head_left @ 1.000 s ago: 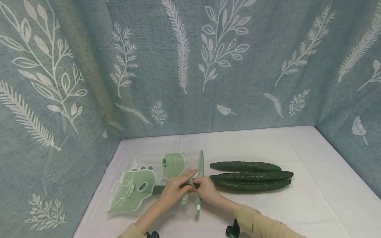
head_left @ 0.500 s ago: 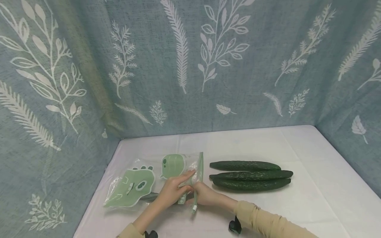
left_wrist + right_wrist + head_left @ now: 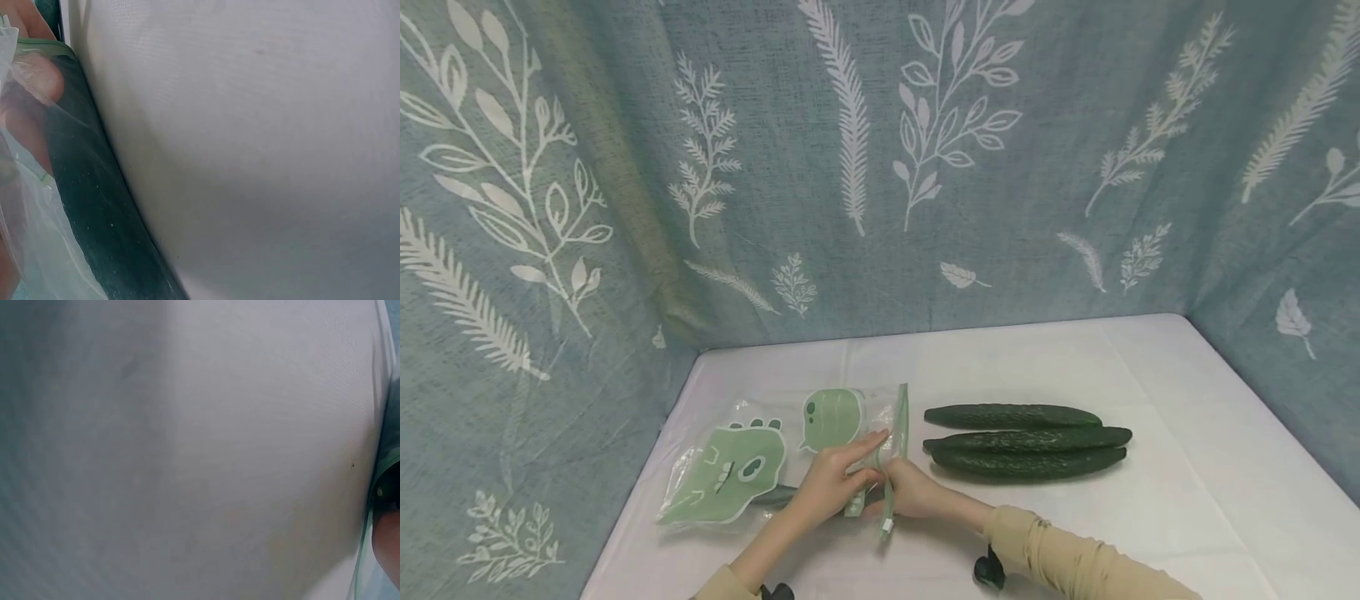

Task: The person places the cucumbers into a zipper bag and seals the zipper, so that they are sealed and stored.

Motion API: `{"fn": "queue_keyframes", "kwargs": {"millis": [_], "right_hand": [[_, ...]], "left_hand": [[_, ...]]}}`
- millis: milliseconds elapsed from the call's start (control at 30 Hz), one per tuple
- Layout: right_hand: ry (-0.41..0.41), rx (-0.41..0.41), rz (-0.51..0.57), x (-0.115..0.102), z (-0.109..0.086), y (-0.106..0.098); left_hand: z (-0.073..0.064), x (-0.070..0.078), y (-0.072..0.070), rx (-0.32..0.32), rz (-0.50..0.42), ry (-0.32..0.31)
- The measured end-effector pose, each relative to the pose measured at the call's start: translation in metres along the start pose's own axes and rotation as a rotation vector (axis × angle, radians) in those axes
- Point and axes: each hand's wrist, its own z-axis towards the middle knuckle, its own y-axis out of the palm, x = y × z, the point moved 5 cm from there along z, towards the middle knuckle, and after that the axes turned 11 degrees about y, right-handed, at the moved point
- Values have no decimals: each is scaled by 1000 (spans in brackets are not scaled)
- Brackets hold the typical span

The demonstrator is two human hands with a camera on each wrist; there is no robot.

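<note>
A clear zip bag (image 3: 842, 417) with a green dinosaur print lies on the white table, its green-edged mouth facing right. One dark green cucumber (image 3: 94, 187) lies lengthwise inside, seen through the plastic. My left hand (image 3: 835, 483) pinches the bag near its mouth, fingers spread over the upper layer. My right hand (image 3: 916, 490) reaches into the mouth and holds the cucumber's near end, its fingers partly hidden by the plastic. In the right wrist view a fingertip (image 3: 389, 544) sits at that end, beside the green rim.
Three more cucumbers (image 3: 1030, 439) lie side by side on the white tablecloth (image 3: 1015, 358), just right of the bag. A blue-green curtain (image 3: 775, 167) with white leaf prints surrounds the table at the back and sides. A small white slider (image 3: 887, 525) hangs at the bag's edge.
The right hand has moved into the bag's mouth, and the cucumber has slid further left inside. The bag's far end has shifted slightly left. The left hand keeps its hold.
</note>
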Motion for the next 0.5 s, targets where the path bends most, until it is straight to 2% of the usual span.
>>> {"fn": "queue_keyframes", "kwargs": {"millis": [200, 500], "right_hand": [[12, 7, -6, 2, 1, 1], [15, 4, -1, 2, -2, 3]], "left_hand": [[-2, 1, 0, -6, -7, -28], [-4, 3, 1, -3, -27, -32]]}}
